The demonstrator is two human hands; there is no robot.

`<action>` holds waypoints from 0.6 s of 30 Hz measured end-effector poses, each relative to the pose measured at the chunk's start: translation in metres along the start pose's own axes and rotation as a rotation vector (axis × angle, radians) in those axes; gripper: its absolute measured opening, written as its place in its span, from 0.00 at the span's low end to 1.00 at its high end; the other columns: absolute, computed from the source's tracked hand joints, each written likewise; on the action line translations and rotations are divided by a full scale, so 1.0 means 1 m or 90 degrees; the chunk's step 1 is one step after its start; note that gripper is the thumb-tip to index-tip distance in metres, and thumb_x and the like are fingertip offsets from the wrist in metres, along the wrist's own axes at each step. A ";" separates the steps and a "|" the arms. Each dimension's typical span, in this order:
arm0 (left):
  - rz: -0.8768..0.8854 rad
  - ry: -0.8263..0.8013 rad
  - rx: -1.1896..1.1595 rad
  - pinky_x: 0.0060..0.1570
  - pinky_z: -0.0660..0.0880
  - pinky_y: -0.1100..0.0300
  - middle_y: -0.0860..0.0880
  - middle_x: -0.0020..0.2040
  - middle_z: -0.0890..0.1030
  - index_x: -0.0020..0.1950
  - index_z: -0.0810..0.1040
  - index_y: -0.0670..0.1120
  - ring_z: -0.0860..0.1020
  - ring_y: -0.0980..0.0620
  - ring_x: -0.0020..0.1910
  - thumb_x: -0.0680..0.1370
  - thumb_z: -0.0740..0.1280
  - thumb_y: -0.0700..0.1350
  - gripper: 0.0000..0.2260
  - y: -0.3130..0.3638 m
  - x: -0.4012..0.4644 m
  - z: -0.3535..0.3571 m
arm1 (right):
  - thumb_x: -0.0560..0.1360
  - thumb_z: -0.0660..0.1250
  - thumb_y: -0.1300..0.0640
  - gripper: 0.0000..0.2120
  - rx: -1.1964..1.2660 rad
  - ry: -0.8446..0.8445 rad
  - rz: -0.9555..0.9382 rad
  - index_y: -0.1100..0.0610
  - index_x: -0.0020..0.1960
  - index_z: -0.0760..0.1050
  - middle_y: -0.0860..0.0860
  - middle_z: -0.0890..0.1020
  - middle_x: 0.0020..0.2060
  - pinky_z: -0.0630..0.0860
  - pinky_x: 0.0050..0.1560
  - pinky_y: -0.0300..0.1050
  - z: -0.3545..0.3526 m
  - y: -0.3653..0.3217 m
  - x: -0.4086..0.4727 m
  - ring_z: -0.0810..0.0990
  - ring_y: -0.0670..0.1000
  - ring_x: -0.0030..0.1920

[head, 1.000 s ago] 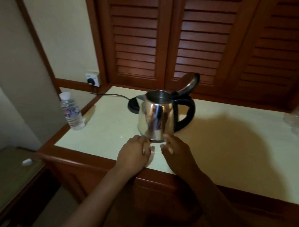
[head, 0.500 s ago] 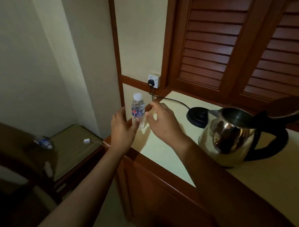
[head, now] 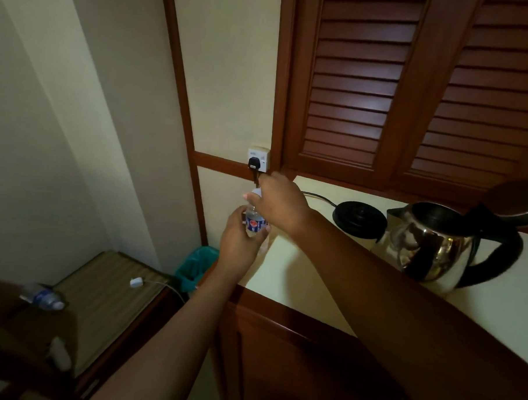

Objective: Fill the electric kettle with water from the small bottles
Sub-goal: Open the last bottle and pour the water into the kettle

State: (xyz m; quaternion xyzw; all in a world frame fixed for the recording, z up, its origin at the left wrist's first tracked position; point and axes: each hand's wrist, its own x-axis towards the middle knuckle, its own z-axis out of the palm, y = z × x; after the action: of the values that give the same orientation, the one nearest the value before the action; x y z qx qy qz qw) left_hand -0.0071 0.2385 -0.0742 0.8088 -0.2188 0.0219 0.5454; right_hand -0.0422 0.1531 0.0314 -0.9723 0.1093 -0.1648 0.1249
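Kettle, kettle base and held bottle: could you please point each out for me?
Kettle (head: 430, 252), head view, on its shiny steel body.
Kettle base (head: 358, 217), head view, on its black top disc.
Bottle (head: 254, 224), head view, on the label between the hands.

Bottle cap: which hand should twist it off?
Right. The right hand already sits on top of the bottle, fingers over the cap, while the left hand holds the body steady. The kettle stands open nearby.
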 end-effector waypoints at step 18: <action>0.006 -0.082 0.008 0.47 0.71 0.63 0.53 0.52 0.78 0.65 0.69 0.49 0.77 0.54 0.49 0.77 0.67 0.50 0.18 -0.001 0.009 0.006 | 0.77 0.64 0.55 0.13 -0.052 -0.107 -0.007 0.62 0.58 0.72 0.57 0.76 0.55 0.66 0.45 0.43 -0.012 -0.002 0.007 0.76 0.55 0.55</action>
State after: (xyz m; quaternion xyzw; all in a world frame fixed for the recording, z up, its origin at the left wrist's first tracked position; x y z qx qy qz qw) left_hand 0.0001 0.2306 -0.0755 0.8111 -0.2568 -0.0260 0.5249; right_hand -0.0393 0.1507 0.0448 -0.9875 0.0995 -0.0787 0.0933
